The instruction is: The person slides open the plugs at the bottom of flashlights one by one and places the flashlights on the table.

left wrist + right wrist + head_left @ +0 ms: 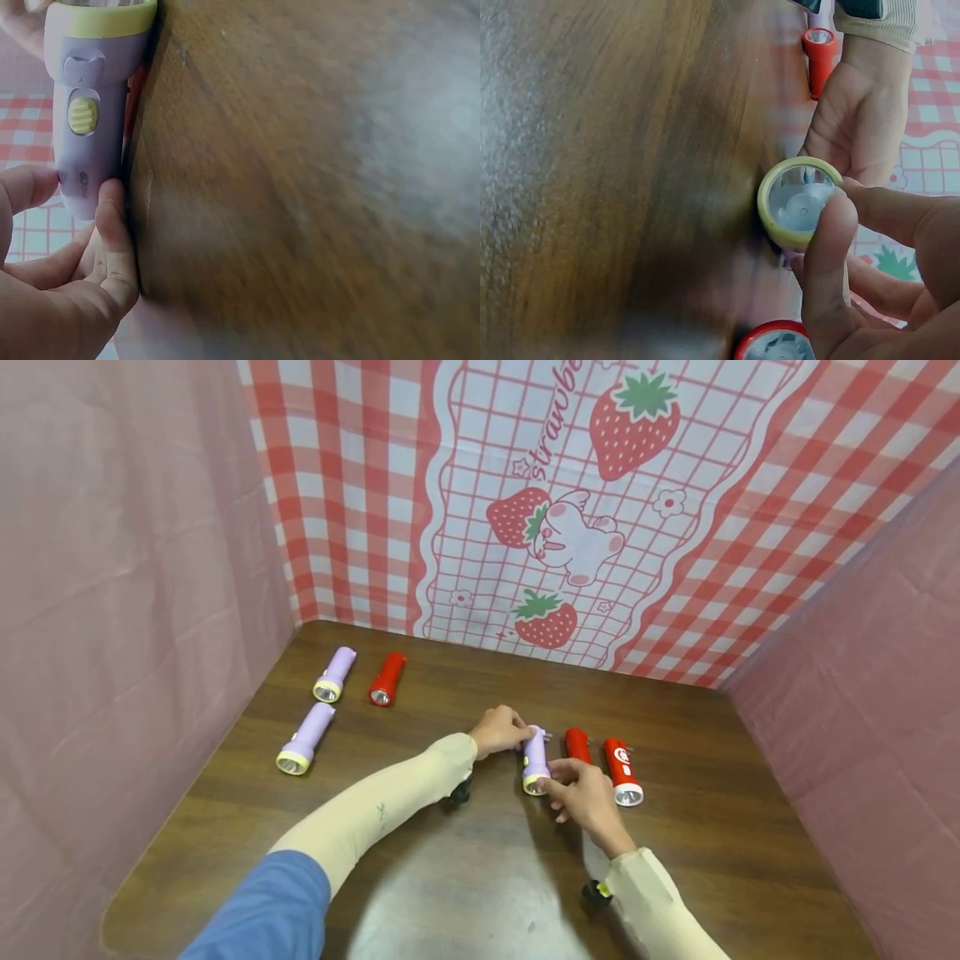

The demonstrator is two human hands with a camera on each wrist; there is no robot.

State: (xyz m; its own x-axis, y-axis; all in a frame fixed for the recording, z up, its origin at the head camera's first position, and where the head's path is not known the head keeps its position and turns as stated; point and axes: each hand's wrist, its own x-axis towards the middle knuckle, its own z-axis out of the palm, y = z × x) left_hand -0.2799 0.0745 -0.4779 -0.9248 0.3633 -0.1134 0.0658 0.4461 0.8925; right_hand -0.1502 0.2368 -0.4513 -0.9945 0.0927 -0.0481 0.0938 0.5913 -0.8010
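A lilac flashlight (535, 753) with a pale yellow lens ring lies between both hands on the brown table (465, 860), lens toward the person. My left hand (498, 732) pinches its tail end between thumb and fingers; the left wrist view shows the flashlight's yellow slide switch (83, 115). At the lens end, my right hand (588, 803) grips the head, its thumb against the yellow ring (766, 214). Prongs stick out beside the tail. Just right of it lies a red flashlight (577, 742), partly hidden by my right hand.
Farther right lies a red flashlight with a white ring (621, 772). Two lilac flashlights (337, 670) and a red flashlight (388, 677) lie at the table's left. A strawberry-print checked cloth (480, 560) hangs behind, with pink curtains (135, 568) at both sides.
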